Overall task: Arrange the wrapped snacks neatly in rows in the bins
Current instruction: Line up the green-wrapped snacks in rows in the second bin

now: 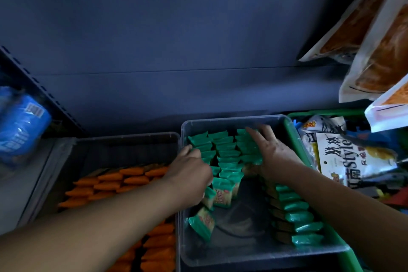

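Fingers [187,149] of the left hand [192,169] curl round green snacks [229,153] while the right hand [272,150] presses flat, fingers spread, likely squaring rows in the clear bin [231,118].

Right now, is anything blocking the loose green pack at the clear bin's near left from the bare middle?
Nothing visible does. The loose green pack lies beside the clear bin's bare floor; the left hand and right hand are farther back at the rows.

a shop: shelf bins [220,127] of wrapped snacks [227,152], hanging snack bags [375,68]
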### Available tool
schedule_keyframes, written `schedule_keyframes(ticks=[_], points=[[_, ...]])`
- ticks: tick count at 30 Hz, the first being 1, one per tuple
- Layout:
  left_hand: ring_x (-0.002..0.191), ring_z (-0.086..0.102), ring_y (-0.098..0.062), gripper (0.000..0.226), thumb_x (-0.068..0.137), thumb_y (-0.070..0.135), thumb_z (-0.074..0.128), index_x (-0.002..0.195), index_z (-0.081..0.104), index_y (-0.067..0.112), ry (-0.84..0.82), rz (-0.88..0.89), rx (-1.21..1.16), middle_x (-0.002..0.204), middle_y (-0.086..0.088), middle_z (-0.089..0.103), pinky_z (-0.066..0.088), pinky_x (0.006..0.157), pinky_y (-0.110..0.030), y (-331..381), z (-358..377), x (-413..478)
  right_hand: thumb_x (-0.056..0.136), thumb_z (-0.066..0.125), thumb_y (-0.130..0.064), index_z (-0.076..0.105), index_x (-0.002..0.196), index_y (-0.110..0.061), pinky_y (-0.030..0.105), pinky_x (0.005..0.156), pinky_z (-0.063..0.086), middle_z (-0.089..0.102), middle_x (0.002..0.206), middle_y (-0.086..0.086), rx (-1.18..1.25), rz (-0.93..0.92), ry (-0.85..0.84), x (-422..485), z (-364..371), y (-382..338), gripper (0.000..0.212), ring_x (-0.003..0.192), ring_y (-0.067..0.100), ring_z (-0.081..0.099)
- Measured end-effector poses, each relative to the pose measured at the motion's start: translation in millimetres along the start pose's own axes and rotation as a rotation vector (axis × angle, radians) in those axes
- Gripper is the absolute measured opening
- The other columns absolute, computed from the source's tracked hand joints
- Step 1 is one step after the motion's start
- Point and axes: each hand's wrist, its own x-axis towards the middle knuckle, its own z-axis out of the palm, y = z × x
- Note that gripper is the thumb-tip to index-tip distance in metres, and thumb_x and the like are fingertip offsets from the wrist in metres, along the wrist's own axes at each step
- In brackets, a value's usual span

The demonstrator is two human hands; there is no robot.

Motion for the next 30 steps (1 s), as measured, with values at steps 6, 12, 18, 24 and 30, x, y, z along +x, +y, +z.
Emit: schedule_keyframes(ticks=[6,12,18,24,30], points=[[0.121,0.041,-0.026,0.035,0.085,0.033,0.077,0.119,0.072,0.027,0.025,-0.031,-0.056,0.112,-0.005,0.06,0.013,0.125,-0.043,-4,-8,-3,0.078,0.079,-0.027,0.04,0.149,-0.029,0.033,0.096,0.052,0.034,0.147,-0.008,0.102,-0.041,0.195,-22,-4,-3,0.081,0.128,0.019,0.053],[0.126,0.04,-0.029,0.034,0.09,0.03,0.071,0.124,0.07,0.029,0.043,-0.073,-0.072,0.118,-0.007,0.056,0.014,0.122,-0.034,-3,-17,-9,0.068,0.062,-0.07,0.055,0.108,-0.037,0.031,0.079,0.054,0.052,0.108,-0.016,0.211,-0.089,0.008,-54,24,-50,0.052,0.096,0.011,0.061],[0.131,0.038,-0.031,0.04,0.093,0.013,0.062,0.128,0.068,0.028,0.002,-0.071,-0.038,0.123,-0.012,0.055,0.001,0.129,-0.04,-1,-20,-9,0.088,0.073,-0.038,0.057,0.125,-0.03,0.039,0.082,0.053,0.046,0.12,-0.003,0.133,-0.105,0.015,-48,57,-58,0.041,0.107,0.026,0.061],[0.12,0.044,-0.028,0.024,0.09,0.014,0.062,0.112,0.07,0.02,0.039,-0.042,0.059,0.11,-0.005,0.061,0.026,0.116,-0.041,2,-15,-2,0.083,0.08,-0.028,0.055,0.118,-0.028,0.047,0.079,0.056,0.04,0.115,-0.006,0.208,-0.123,0.072,-51,58,-43,0.043,0.096,0.029,0.063],[0.111,0.049,-0.025,0.011,0.089,0.019,0.065,0.099,0.061,0.018,0.112,0.113,-0.042,0.102,0.0,0.058,0.034,0.083,-0.033,4,-15,-4,0.073,0.087,-0.037,0.056,0.118,-0.026,0.04,0.083,0.055,0.048,0.113,-0.006,0.265,-0.126,0.092,-52,48,-39,0.055,0.097,0.021,0.062]])
